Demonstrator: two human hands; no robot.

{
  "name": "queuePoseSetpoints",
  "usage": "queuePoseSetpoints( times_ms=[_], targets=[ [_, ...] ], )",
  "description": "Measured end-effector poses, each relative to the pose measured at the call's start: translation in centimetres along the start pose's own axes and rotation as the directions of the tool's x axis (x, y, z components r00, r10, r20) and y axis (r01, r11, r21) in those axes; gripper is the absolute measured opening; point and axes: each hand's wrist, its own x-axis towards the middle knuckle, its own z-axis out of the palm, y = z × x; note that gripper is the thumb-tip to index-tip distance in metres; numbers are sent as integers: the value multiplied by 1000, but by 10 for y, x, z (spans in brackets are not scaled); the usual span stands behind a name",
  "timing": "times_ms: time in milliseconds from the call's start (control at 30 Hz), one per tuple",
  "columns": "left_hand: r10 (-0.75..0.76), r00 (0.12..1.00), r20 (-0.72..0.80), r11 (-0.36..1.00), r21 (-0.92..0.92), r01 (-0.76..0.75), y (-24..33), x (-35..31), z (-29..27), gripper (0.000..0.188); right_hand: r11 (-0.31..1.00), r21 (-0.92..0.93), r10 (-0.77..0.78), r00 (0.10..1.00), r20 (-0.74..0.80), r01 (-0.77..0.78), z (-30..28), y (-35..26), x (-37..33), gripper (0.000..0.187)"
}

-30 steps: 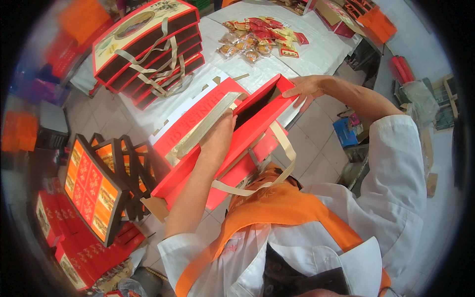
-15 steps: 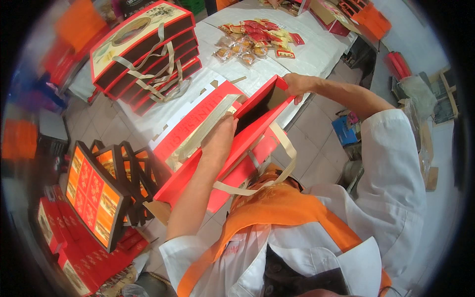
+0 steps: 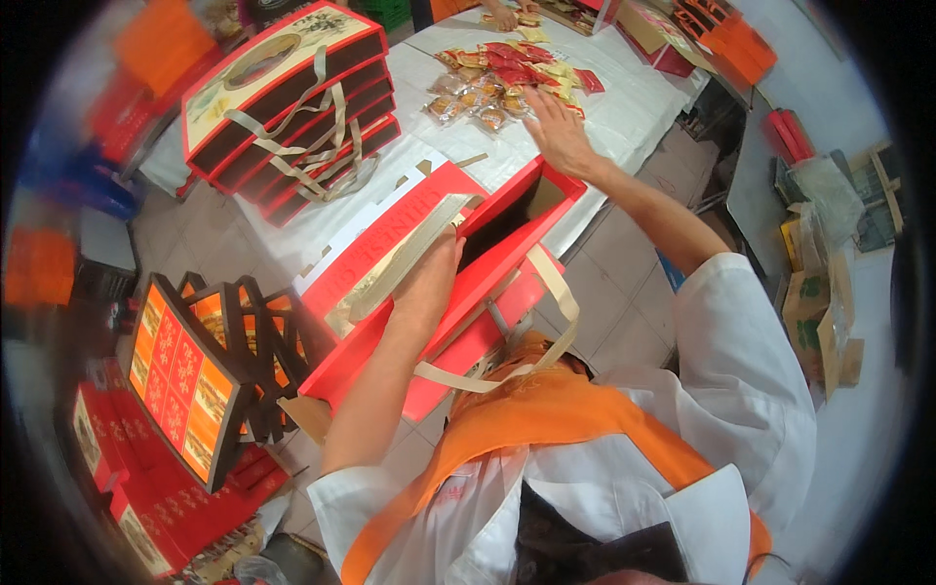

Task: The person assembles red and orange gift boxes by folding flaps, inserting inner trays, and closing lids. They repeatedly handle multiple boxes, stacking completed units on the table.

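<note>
red gift bag (image 3: pixel 429 292) sits at the near edge of the white-covered table (image 3: pixel 624 107), mouth open, tilted toward me, beige ribbon handles (image 3: pixel 546 322) hanging off its near side. my left hand (image 3: pixel 434 278) is pressed on the bag's upper panel right at the mouth, holding it open; fingers lie flat and together along the edge as far as i can see, tips partly hidden inside the opening so can't tell more.

change: half a second ago my right hand (image 3: pixel 556 132) was gripping the far corner of the bag mouth. now it's off the bag and out over the table beyond it, palm down, fingers spread, just short of the pile of small wrapped snack packets (image 3: pixel 507 83). it holds nothing. my read: the bag-opening step is over and the left hand alone keeps the mouth open while the right goes for packets to load.

outward from the bag: to its left on the same table, a stack of red and dark gift boxes (image 3: pixel 288 107) with ribbon handles. below-left of the bag, on the floor, dark lattice lantern-style boxes (image 3: pixel 200 375) with orange panels, and flat red cartons (image 3: pixel 146 497) under them. far beyond the packets, another person's hand (image 3: pixel 505 15) at the table's far edge. right of the bag, brown cardboard boxes (image 3: pixel 819 312) on the floor.
</note>
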Motion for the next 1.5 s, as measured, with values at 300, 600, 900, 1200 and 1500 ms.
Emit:
queuePoseSetpoints(
  times_ms=[300,600,900,1200,1500],
  targets=[
    [78,995,-62,996,41,-76,-7,1,7,25,965,214,-184,971,155,149,-4,-2,-13,26],
    [128,990,-67,989,-66,-132,-14,1,23,12,679,533,-671,721,172,505,-26,-97,-36,28],
    [44,998,49,999,-17,-43,-48,-57,-28,23,479,602,-824,564,57,639,-17,-86,-30,27],
    [122,987,-100,991,65,-116,-53,-63,-11,21,287,578,-932,361,-14,764,-30,-153,-30,25],
    [-310,699,-644,951,-225,214,-33,-191,-130,28,406,483,-898,437,51,776,-7,-164,-39,34]
  ],
)
